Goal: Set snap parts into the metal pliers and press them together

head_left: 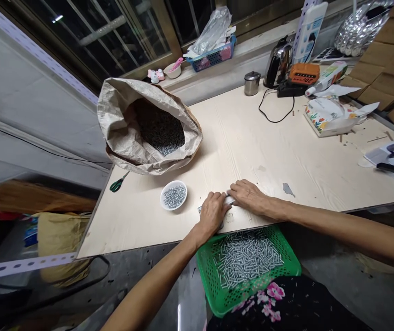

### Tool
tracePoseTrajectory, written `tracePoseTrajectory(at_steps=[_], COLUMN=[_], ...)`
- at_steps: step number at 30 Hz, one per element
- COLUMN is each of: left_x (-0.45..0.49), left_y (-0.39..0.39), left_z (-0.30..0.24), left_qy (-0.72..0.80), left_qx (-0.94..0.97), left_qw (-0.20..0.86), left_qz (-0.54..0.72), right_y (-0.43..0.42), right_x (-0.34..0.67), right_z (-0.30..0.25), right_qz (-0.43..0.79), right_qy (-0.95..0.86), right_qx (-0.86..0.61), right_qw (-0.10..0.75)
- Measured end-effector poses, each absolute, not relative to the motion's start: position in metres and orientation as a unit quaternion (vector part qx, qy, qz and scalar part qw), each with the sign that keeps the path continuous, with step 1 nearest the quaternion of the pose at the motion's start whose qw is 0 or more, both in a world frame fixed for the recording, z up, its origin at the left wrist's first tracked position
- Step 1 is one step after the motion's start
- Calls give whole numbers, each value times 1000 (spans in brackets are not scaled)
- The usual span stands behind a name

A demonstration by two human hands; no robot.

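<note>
My left hand [213, 212] rests near the table's front edge with its fingers curled down over something flat and greyish, mostly hidden beneath it. Just to its right, my right hand [248, 196] has its fingers bent and pressed together. Between the two sets of fingertips shows a small whitish piece [229, 200], too covered to name. A white bowl [173, 208] of small metal screws or pins stands left of my hands. Below the table edge, a green plastic basket [291, 266] holds a heap of similar metal pieces [248, 257].
A large open sack [114, 124] with many metal pieces inside stands at the back left. Green-handled scissors [117, 185] lie beside it. Farther right are a lidded metal pot [252, 83], a kettle [277, 64], an orange-and-black device [303, 73] and a tissue pack [328, 117].
</note>
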State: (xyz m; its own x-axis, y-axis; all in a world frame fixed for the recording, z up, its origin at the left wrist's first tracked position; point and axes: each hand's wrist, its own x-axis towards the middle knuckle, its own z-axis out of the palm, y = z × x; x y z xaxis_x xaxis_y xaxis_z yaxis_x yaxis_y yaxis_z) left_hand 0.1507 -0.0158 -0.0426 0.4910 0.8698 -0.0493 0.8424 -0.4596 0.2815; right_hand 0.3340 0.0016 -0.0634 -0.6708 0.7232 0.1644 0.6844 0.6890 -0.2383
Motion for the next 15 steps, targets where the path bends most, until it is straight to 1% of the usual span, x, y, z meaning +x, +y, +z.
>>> tracePoseTrajectory(at_steps=[4,6,10,15], left_x=[120,103,87,101], left_y=[-23,-33,-52,-49], left_z=[-24,-17,-19,-30], left_qy=[565,618,698,736], left_qx=[794,748,678,623], left_qw=[134,135,195,264], left_qz=[181,201,124,-3], right_y=[-4,-9,-18,-21], right_x=[350,351,338,320], right_z=[-47,-46,-56,-77], right_qz=[99,113,135,113], right_qy=[-907,-901,-894,-884], right_qx=[-373,-379,-383,-403], right_qw=[167,180,188,207])
